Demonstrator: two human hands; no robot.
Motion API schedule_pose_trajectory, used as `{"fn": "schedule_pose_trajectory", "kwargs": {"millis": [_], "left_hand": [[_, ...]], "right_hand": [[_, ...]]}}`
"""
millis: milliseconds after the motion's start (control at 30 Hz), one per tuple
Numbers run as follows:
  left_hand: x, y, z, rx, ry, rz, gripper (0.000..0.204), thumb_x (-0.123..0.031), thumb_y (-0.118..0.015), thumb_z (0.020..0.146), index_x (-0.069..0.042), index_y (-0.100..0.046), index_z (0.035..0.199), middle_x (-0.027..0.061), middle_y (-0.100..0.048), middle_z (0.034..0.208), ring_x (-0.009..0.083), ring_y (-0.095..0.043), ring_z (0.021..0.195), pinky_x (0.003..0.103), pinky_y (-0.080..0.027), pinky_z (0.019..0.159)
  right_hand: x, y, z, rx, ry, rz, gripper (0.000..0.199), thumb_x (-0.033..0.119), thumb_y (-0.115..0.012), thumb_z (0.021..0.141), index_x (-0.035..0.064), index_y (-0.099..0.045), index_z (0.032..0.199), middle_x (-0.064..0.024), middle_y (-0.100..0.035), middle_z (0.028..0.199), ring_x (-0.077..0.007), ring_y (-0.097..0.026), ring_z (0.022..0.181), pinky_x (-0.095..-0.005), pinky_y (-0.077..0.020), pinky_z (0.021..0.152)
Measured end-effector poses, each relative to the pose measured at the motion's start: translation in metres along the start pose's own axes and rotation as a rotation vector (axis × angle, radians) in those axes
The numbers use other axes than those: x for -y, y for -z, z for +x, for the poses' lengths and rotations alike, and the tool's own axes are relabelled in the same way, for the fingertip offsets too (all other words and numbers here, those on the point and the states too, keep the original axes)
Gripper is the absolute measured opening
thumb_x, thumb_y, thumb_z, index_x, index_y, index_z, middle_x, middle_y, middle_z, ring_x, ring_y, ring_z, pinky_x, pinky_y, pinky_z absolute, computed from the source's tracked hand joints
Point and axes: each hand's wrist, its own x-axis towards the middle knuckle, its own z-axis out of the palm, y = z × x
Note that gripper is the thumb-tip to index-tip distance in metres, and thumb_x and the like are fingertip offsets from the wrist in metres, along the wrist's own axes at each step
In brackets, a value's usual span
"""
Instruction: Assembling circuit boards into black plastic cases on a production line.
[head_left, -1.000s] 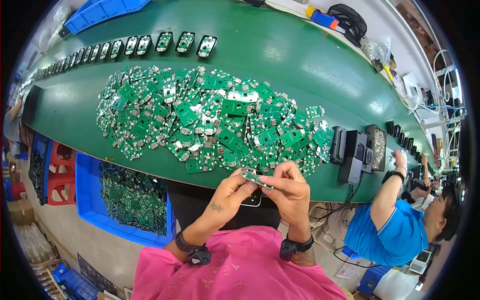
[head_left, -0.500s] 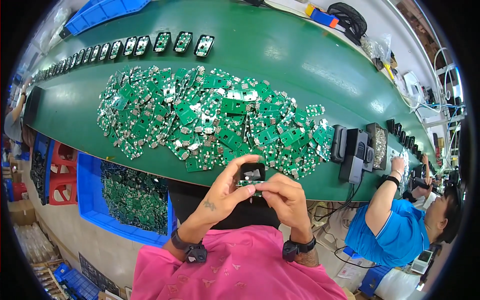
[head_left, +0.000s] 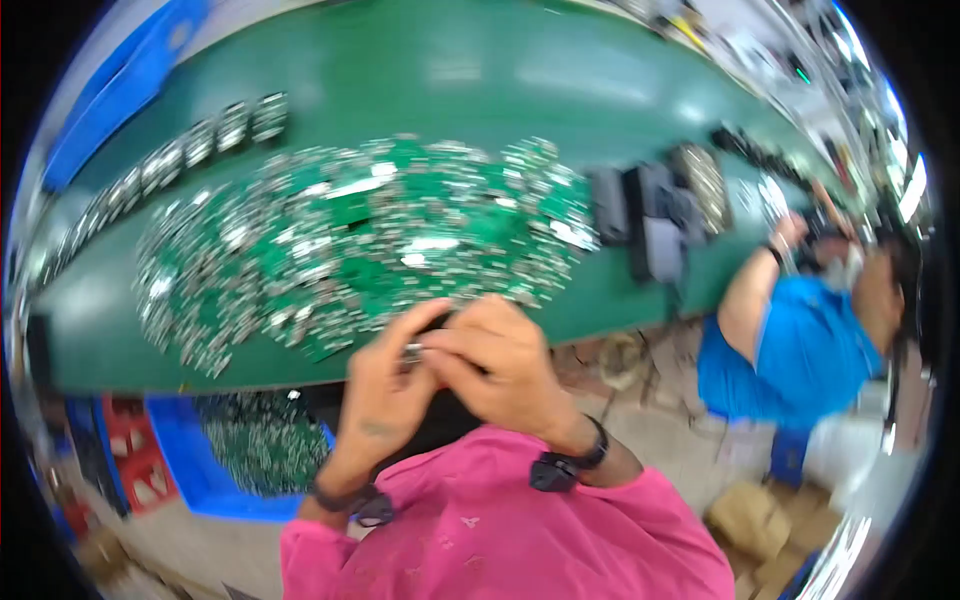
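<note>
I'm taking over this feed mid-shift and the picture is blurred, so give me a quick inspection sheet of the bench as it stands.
Surface: green bench top, long, curving across the view.
Job's things: a small part pinched between both hands; too blurred to tell more.
Clutter: broad heap of green circuit boards; row of dark oblong units behind it; black devices at its right end.
Grips: left hand and right hand closed together on the part, above the bench's near edge.
Cables: nothing seen.
Surroundings: blue bin of boards below the bench; red crates; a co-worker in a blue shirt to the right.
</note>
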Motion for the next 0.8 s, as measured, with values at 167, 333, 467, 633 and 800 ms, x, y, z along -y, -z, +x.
{"fn": "schedule_pose_trajectory", "kwargs": {"millis": [167, 333, 467, 633, 800], "left_hand": [[-0.026, 0.033, 0.014, 0.275, -0.057, 0.357, 0.045, 0.002, -0.061, 0.086, -0.005, -0.058, 0.130, 0.0129, -0.065, 0.109, 0.0182, -0.065, 0.085, 0.028, -0.052, 0.068], [-0.048, 0.028, 0.027, 0.536, -0.032, 0.477, 0.047, 0.006, -0.059, 0.084, -0.005, -0.058, 0.130, 0.0133, -0.064, 0.105, 0.0157, -0.064, 0.083, 0.029, -0.053, 0.066], [-0.036, 0.004, 0.017, 0.448, -0.024, 0.370, 0.046, 0.007, -0.057, 0.086, -0.003, -0.056, 0.131, 0.0121, -0.065, 0.108, 0.0152, -0.065, 0.086, 0.028, -0.055, 0.066], [-0.002, -0.013, 0.000, 0.135, 0.051, -0.195, 0.048, 0.006, -0.054, 0.090, 0.001, -0.046, 0.138, 0.0171, -0.059, 0.122, 0.0229, -0.070, 0.085, 0.027, -0.060, 0.068], [0.006, -0.006, -0.011, 0.149, 0.248, -0.279, 0.048, 0.004, -0.052, 0.091, 0.000, -0.044, 0.139, 0.0197, -0.058, 0.122, 0.0256, -0.070, 0.089, 0.029, -0.062, 0.067]], "right_hand": [[0.014, -0.011, -0.013, -0.107, -0.139, 0.130, 0.010, 0.005, -0.070, 0.083, 0.0017, -0.067, 0.092, -0.0119, -0.065, 0.083, -0.0284, -0.064, 0.070, -0.0374, -0.0502, 0.060], [0.022, -0.018, -0.035, -0.267, -0.255, 0.215, 0.010, 0.004, -0.068, 0.086, -0.0006, -0.067, 0.095, -0.0112, -0.065, 0.080, -0.0248, -0.065, 0.066, -0.0331, -0.0505, 0.056], [0.022, -0.007, -0.036, -0.342, -0.294, 0.196, 0.012, 0.004, -0.069, 0.085, 0.0000, -0.067, 0.096, -0.0105, -0.064, 0.076, -0.0240, -0.064, 0.063, -0.0332, -0.0502, 0.055], [0.010, 0.057, -0.053, -0.097, -0.127, -0.157, 0.015, 0.010, -0.073, 0.082, 0.0024, -0.068, 0.094, -0.0105, -0.064, 0.077, -0.0272, -0.063, 0.064, -0.0354, -0.0499, 0.055], [0.015, 0.215, -0.167, 0.511, -0.779, -0.404, 0.017, 0.018, -0.069, 0.087, 0.0019, -0.068, 0.081, -0.0133, -0.065, 0.076, -0.0260, -0.062, 0.066, -0.0353, -0.0467, 0.059]]}}
